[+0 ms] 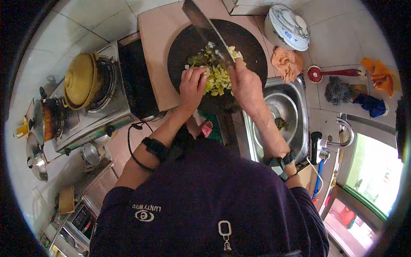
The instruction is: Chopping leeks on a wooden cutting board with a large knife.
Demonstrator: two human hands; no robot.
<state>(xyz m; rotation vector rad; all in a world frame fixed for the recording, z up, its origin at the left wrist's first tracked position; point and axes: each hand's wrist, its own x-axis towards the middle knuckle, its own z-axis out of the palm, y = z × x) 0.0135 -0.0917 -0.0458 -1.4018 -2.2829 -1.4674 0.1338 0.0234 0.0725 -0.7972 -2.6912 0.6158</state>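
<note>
A round dark chopping board (250,38) lies on the counter before me. Chopped yellow-green vegetable pieces (217,82) are heaped near its middle, with darker green bits to their upper left. My right hand (247,85) grips a cleaver (205,27), whose broad blade slants up and left over the board. Its handle is hidden in the fist. At the left side of the heap, my left hand (192,80) rests with bent fingers against the pieces. Paler chopped bits (236,53) sit just right of the blade.
To the right is a steel sink (303,112) holding a metal basin (290,102). A crumpled orange cloth (287,64) and a lidded white pot (285,30) stand behind it. On the left, a gas stove (96,128) carries a yellow lidded pot (80,82).
</note>
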